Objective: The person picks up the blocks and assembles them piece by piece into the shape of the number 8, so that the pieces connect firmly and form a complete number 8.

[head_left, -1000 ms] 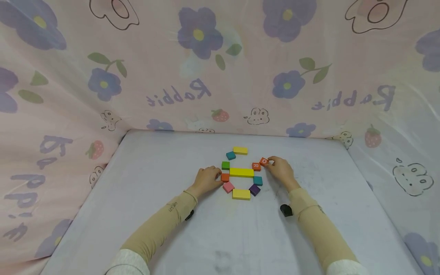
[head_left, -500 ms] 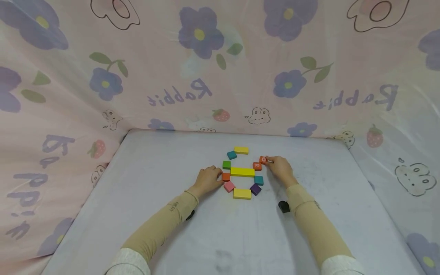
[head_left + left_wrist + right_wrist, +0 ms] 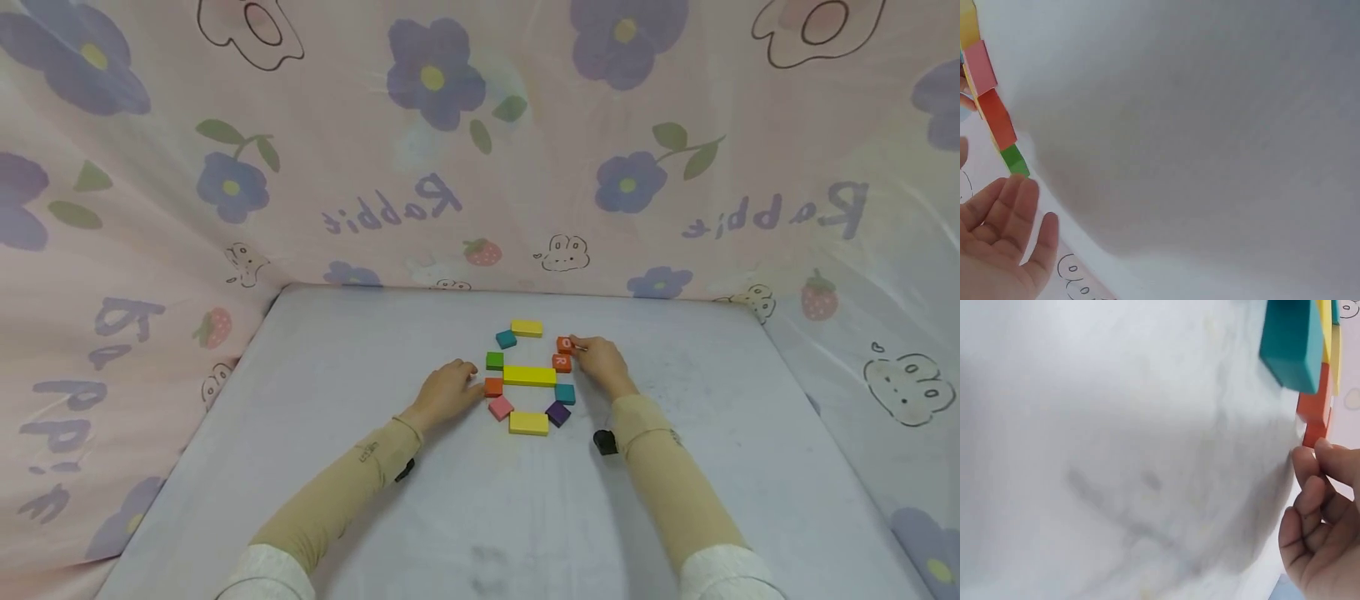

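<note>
My right hand [image 3: 602, 364] pinches an orange block marked O [image 3: 565, 344] between thumb and fingertips, just behind an orange block marked R [image 3: 562, 363]. In the right wrist view, the thumb and index finger meet at the end of that orange block [image 3: 1316, 434]. With fingers loosely spread, my left hand [image 3: 442, 393] is beside the left orange block [image 3: 493, 387] and holds nothing. A green block [image 3: 495, 361] and a pink block [image 3: 501, 407] flank it. The left wrist view has the green block [image 3: 1016, 161] near the fingertips.
A long yellow block [image 3: 529, 377] crosses the middle of the arrangement. Shorter yellow blocks lie at its back [image 3: 527, 328] and front [image 3: 528, 423]. Teal blocks stand at the back left [image 3: 506, 339] and right [image 3: 565, 394], and a purple block [image 3: 558, 413] at front right. Patterned curtain [image 3: 510, 183] surrounds the table.
My right hand has moved left with the O block, which now lies straighter and behind the R block. My left fingers have loosened and spread beside the left orange block.
</note>
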### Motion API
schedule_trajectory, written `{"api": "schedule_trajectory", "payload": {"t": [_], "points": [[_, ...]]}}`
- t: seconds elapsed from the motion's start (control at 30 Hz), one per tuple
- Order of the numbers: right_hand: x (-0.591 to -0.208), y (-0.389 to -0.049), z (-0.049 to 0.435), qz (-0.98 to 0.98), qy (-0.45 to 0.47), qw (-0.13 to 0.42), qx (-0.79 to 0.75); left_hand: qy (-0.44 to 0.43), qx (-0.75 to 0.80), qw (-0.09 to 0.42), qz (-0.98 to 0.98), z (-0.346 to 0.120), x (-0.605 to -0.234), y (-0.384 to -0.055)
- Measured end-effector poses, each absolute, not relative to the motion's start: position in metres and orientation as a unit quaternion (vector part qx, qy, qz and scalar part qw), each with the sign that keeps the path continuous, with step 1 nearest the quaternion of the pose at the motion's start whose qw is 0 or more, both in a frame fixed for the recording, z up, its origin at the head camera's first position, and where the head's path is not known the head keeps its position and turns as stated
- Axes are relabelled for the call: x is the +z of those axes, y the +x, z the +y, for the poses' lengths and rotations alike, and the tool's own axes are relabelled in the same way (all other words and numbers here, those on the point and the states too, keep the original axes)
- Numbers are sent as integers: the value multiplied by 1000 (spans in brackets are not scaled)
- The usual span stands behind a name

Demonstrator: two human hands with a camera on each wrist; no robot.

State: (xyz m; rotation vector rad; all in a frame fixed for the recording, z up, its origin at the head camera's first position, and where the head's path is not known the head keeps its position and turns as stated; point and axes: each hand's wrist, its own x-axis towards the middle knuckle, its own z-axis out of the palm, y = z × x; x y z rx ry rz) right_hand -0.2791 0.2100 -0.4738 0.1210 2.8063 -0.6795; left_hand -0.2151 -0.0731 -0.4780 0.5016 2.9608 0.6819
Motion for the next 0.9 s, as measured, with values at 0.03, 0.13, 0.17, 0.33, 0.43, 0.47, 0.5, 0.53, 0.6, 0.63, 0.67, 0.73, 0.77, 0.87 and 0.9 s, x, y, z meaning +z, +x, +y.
{"api": "schedule_trajectory", "payload": {"t": [0.03,0.13,0.17,0.33,0.43,0.47,0.5,0.53,0.6,0.63,0.67,0.73,0.77,0.87,0.9], "points": [[-473,-280,209,962,46,128,-236,162,228,28,960,-73,-477,-216],[-470,-280,204,964,48,119,-234,165,241,8,956,-71,-471,-218],[-469,-279,203,964,50,117,-233,167,242,0,956,-70,-469,-220],[-465,-278,198,964,57,117,-234,188,232,-50,953,-64,-459,-230],[-465,-278,197,961,68,124,-238,195,227,-62,952,-60,-455,-237],[-465,-278,197,960,72,127,-240,198,223,-66,952,-58,-454,-239],[-466,-277,197,958,76,131,-245,198,219,-69,953,-55,-454,-242],[-468,-277,197,955,82,135,-251,197,212,-69,955,-53,-454,-245],[-471,-277,196,949,95,142,-264,192,197,-68,959,-47,-455,-250],[-473,-277,195,947,100,144,-270,189,190,-68,961,-44,-456,-253],[-475,-277,195,945,105,145,-274,186,183,-64,963,-42,-457,-255],[-477,-277,193,943,112,143,-278,176,172,-48,968,-38,-457,-260],[-478,-277,193,946,109,140,-273,173,167,-40,970,-36,-457,-262],[-477,-276,191,953,98,129,-256,164,158,-9,974,-32,-457,-267],[-477,-277,191,956,93,125,-248,161,159,1,974,-31,-456,-269]]}}
